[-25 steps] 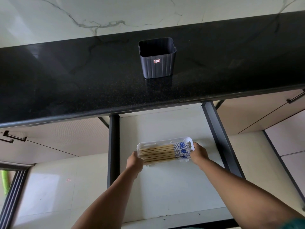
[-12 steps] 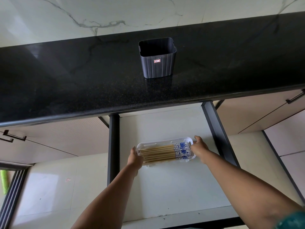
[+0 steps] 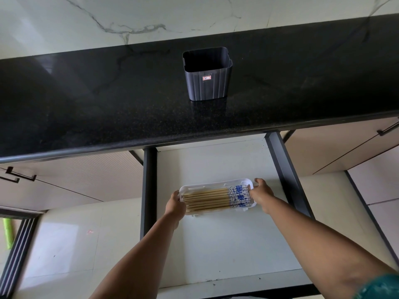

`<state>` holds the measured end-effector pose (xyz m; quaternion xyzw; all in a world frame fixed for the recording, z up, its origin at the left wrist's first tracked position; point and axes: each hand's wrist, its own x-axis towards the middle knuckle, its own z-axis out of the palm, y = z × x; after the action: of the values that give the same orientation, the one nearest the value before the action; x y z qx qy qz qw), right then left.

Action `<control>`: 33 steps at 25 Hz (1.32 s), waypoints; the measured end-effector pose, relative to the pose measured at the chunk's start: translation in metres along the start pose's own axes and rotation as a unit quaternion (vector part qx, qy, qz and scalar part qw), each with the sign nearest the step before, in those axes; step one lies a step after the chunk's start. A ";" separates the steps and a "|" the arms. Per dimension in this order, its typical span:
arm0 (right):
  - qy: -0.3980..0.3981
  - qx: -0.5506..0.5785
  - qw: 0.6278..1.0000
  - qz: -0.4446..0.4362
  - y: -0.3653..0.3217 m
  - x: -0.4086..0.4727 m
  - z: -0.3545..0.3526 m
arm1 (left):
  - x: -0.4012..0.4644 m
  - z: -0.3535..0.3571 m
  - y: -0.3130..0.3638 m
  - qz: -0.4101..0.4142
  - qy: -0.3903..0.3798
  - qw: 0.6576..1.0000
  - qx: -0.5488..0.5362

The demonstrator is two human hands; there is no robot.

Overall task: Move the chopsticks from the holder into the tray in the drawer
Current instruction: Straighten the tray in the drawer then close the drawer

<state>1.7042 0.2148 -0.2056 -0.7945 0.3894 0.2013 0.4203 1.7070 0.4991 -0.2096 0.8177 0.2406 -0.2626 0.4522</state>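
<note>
Between hands: chopsticks (image 3: 217, 198) lie flat in white tray (image 3: 216, 183) on drawer (image 3: 226, 244) floor, blue-patterned ends toward right hand. Left hand (image 3: 176, 203) grips tray's left end, right hand (image 3: 260, 194) grips right end. Since a second ago tray has slid away from body, deeper into drawer, both hands travelling with it. Judgement: transfer done, only positioning and closing drawer left. Beyond hands: dark holder (image 3: 207, 75) stands upright, empty, on black speckled surface (image 3: 97, 100). Behind: marbled white wall. Left of left hand: pale floor tiles, cabinet fronts.
</note>
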 end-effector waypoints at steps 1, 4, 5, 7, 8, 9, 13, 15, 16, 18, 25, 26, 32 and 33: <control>0.000 -0.006 1.000 0.000 0.000 0.000 0.000 | -0.001 0.001 0.001 -0.004 0.002 1.000 0.001; -0.004 -0.009 1.000 0.005 0.001 -0.002 0.000 | -0.006 -0.001 0.004 -0.011 0.006 1.000 0.010; -0.006 -0.003 1.000 0.009 0.002 -0.004 -0.001 | -0.008 -0.003 0.007 -0.015 0.006 1.000 0.016; -0.006 -0.002 1.000 0.017 0.001 -0.013 -0.003 | -0.014 -0.009 0.010 -0.010 0.007 0.999 0.042; -0.003 -0.024 1.000 0.011 0.001 -0.018 -0.004 | -0.015 -0.011 0.012 -0.003 0.008 0.998 0.060; -0.005 -0.059 0.998 -0.004 0.002 -0.024 -0.004 | -0.019 -0.011 0.012 0.004 0.007 0.997 0.080; 0.010 -0.191 0.979 -0.069 0.009 -0.039 0.001 | -0.035 -0.002 0.005 0.010 -0.002 0.993 0.118; 0.024 -0.198 0.978 -0.068 0.011 -0.042 0.004 | -0.040 0.002 -0.002 0.013 0.006 0.996 0.094; 0.030 -0.198 0.977 -0.070 0.012 -0.044 0.004 | -0.042 0.003 -0.004 0.018 0.010 0.997 0.081; 0.032 -0.200 0.975 -0.093 0.014 -0.050 0.004 | -0.045 0.001 -0.004 0.023 0.018 0.997 0.072; 0.084 -0.119 0.983 -0.108 0.036 -0.091 -0.010 | -0.068 -0.025 0.000 0.074 0.062 0.991 0.088; 0.091 -0.119 0.982 -0.111 0.043 -0.102 -0.012 | -0.081 -0.023 -0.002 0.089 0.075 0.990 0.079; 0.217 -0.223 0.922 -0.231 0.096 -0.181 -0.035 | -0.186 0.018 -0.040 0.152 0.233 0.960 0.045; 0.237 -0.200 0.918 -0.247 0.109 -0.196 -0.038 | -0.206 0.028 -0.052 0.158 0.258 0.953 0.010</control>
<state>1.4970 0.2344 -0.1135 -0.9573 0.2207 -0.0292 0.1845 1.5149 0.4676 -0.1206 0.8896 0.2140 0.0303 0.4023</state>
